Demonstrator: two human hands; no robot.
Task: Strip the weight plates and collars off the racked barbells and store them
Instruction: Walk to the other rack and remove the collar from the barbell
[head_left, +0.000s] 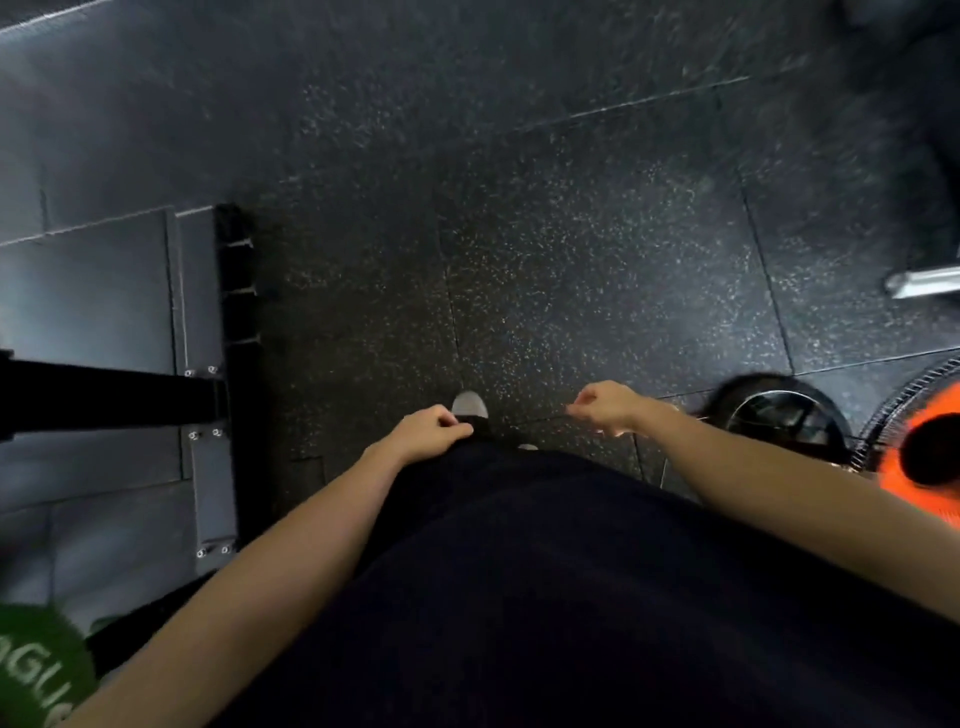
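Both hands hang empty, fingers (451, 427) loosely curled, the right hand (605, 410) nearer the black plate (784, 421) and orange plate (891, 467) at right, the left hand (426, 434) nearer the green plate (36, 670) lower left.

Ahead of the shoe (470, 404) the floor (571, 234) lies open. Left of it juts a rack beam (104, 400); right of it stand a black plate (789, 421) and an orange plate (930, 441).

- Dim overall; soft light from the upper left greys the floor (104, 104) there
- Blur smears the right edge
- Wide-angle bending at the corners
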